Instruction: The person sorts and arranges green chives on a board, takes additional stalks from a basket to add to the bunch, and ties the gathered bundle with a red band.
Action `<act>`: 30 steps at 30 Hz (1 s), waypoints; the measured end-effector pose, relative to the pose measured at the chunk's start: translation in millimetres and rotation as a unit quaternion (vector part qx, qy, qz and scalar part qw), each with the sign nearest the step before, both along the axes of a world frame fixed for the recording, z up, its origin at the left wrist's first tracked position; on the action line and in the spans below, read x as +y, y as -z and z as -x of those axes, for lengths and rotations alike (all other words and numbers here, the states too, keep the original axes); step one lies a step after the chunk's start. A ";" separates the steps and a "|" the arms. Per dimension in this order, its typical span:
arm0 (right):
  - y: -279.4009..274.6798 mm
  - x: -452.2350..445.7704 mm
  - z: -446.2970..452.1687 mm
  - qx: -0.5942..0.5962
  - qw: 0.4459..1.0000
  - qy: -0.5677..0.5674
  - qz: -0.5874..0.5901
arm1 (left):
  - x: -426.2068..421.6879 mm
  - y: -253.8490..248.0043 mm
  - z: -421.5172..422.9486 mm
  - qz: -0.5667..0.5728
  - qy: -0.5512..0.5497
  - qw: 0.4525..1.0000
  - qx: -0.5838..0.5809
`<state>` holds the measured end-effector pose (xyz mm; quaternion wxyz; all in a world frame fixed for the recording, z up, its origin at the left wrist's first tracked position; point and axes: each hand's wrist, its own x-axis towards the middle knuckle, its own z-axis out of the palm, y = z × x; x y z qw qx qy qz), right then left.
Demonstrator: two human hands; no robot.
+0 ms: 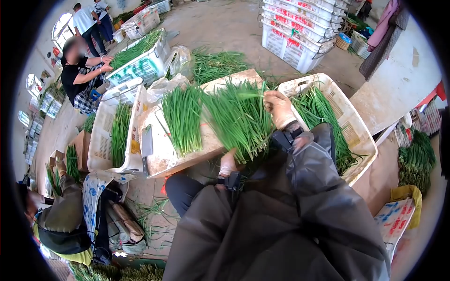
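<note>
A thick bunch of garlic chives (241,119) lies across a wooden board (185,161), its cut ends toward me. My left hand (228,164), gloved, grips the bunch near its cut ends, with most fingers hidden beneath the stalks. On the bunch's right side, my right hand (279,107), also gloved, is closed on a few green blades near the leafy tips, which are blurred. Another bunch of chives (183,122) lies on the board to the left. A knife with a broad blade (147,143) rests at the board's left edge.
A white crate (370,152) with chives stands at my right, another crate (93,152) at the left. Loose chives (215,65) lie behind the board. Stacked crates (293,44) stand farther back. One person (77,75) handles chives at left; another person (63,220) sits lower left.
</note>
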<state>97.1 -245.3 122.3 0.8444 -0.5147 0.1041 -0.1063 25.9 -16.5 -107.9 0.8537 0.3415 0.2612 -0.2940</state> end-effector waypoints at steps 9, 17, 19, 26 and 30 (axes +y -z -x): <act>78.2 -3.5 88.6 0.138 0.986 -0.005 0.097 | 10.5 -70.6 32.5 -0.188 -0.004 0.982 0.016; 54.3 14.2 112.9 0.050 0.997 -0.036 0.053 | 44.9 0.2 31.2 -0.662 0.177 0.719 -0.118; 60.4 21.2 115.7 0.030 0.997 -0.049 0.050 | 24.4 -64.2 49.3 -0.699 0.021 0.704 -0.125; 130.9 35.3 122.8 0.089 0.992 -0.060 0.073 | 24.9 -41.8 34.4 -0.149 0.056 0.984 -0.074; 116.3 41.6 130.2 0.025 0.949 -0.022 0.314 | -9.2 -83.2 40.2 -0.133 0.035 0.988 -0.062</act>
